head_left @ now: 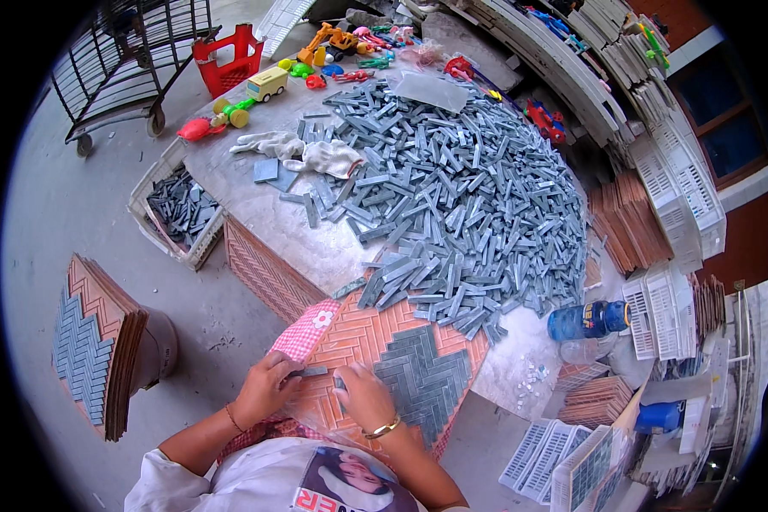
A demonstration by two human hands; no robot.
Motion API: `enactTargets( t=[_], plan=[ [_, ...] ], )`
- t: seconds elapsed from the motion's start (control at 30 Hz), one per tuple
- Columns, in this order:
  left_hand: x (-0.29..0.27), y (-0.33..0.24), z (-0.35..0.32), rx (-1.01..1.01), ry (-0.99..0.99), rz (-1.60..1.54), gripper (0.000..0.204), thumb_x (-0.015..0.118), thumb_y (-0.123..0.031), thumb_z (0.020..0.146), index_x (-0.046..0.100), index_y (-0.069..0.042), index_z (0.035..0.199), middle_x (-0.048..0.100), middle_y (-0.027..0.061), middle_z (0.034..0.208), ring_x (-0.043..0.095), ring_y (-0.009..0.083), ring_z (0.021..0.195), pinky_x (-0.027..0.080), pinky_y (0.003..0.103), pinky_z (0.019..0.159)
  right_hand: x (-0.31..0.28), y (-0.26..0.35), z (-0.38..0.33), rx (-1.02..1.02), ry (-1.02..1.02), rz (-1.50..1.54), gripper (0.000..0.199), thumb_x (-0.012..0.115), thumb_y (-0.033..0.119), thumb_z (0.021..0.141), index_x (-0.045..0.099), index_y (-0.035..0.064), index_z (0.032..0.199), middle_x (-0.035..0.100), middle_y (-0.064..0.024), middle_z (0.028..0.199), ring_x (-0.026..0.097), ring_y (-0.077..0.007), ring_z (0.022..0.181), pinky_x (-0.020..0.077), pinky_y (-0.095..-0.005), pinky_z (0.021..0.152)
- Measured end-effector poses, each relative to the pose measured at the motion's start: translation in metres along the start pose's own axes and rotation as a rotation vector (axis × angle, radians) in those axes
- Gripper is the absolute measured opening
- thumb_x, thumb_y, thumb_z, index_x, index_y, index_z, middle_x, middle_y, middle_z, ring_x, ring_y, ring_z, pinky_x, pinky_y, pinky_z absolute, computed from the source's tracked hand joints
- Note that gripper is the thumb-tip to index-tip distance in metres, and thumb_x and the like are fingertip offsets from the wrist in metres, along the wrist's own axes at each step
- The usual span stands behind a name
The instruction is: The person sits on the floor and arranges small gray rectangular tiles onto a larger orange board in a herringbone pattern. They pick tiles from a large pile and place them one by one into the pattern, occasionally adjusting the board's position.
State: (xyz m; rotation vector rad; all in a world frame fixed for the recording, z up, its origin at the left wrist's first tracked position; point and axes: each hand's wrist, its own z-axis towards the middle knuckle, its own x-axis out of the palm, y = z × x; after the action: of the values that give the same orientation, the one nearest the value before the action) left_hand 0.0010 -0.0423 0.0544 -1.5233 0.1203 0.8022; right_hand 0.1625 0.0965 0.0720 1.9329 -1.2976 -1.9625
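In front of me lies an orange board with herringbone slots. Grey strip tiles fill a zigzag patch on its right side. My left hand is closed at the board's left part, its fingertips on the end of a grey strip tile. My right hand, wearing a gold bracelet, is closed just left of the filled patch. Between its thumb and fingers is another grey strip tile, partly hidden. A pink checked cloth with a white flower sticks up beside my left hand.
A big heap of loose grey strip tiles covers the table beyond the board. White gloves and toys lie farther back. A tile crate and stacked boards stand left; a blue bottle and white baskets are right.
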Motion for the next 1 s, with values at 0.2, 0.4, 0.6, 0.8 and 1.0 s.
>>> enactTargets(
  t=[0.2,0.4,0.6,0.8,1.0],
  plan=[
    [0.004,-0.002,0.004,0.078,-0.004,0.036,0.024,0.069,-0.003,0.07,0.063,-0.003,0.094,0.057,0.0126,0.084,0.058,0.0316,0.076,0.049,0.039,0.067,0.007,-0.002,-0.005,-0.06,-0.021,-0.005,0.027,0.07,0.011,0.074,0.055,0.0065,0.096,0.058,-0.0131,0.09,0.059,-0.0332,0.087,0.0488,-0.0411,0.075],
    [0.008,-0.006,0.001,0.1,0.037,0.118,0.024,0.07,-0.007,0.07,0.063,-0.003,0.093,0.057,0.0122,0.083,0.058,0.0305,0.076,0.048,0.04,0.067,-0.004,-0.01,-0.014,0.017,-0.099,0.229,0.024,0.069,0.014,0.075,0.056,0.0056,0.094,0.059,-0.0133,0.086,0.058,-0.0327,0.089,0.0485,-0.0408,0.076],
    [0.018,-0.005,0.003,0.153,-0.005,0.158,0.02,0.069,-0.009,0.071,0.062,-0.004,0.09,0.057,0.0118,0.083,0.057,0.0301,0.077,0.048,0.039,0.067,-0.003,-0.003,-0.034,-0.038,-0.05,0.017,0.032,0.071,0.015,0.074,0.059,0.0071,0.102,0.059,-0.0112,0.095,0.058,-0.0291,0.09,0.0483,-0.0388,0.078],
    [0.027,0.0,0.004,0.132,0.025,0.186,0.02,0.069,-0.009,0.071,0.061,-0.004,0.089,0.057,0.0116,0.085,0.057,0.0304,0.078,0.047,0.039,0.067,0.015,-0.009,-0.039,-0.139,-0.062,-0.044,0.038,0.07,0.018,0.073,0.056,0.0058,0.106,0.057,-0.0112,0.101,0.055,-0.0304,0.094,0.0469,-0.0387,0.081],
    [0.013,-0.014,0.011,0.119,0.028,0.066,0.022,0.068,-0.006,0.072,0.062,-0.004,0.094,0.057,0.0125,0.084,0.057,0.0314,0.077,0.047,0.039,0.067,0.002,-0.006,-0.047,-0.191,-0.022,-0.085,0.045,0.069,0.018,0.073,0.055,0.0047,0.113,0.056,-0.0125,0.108,0.053,-0.0304,0.097,0.0446,-0.039,0.086]
  ],
)
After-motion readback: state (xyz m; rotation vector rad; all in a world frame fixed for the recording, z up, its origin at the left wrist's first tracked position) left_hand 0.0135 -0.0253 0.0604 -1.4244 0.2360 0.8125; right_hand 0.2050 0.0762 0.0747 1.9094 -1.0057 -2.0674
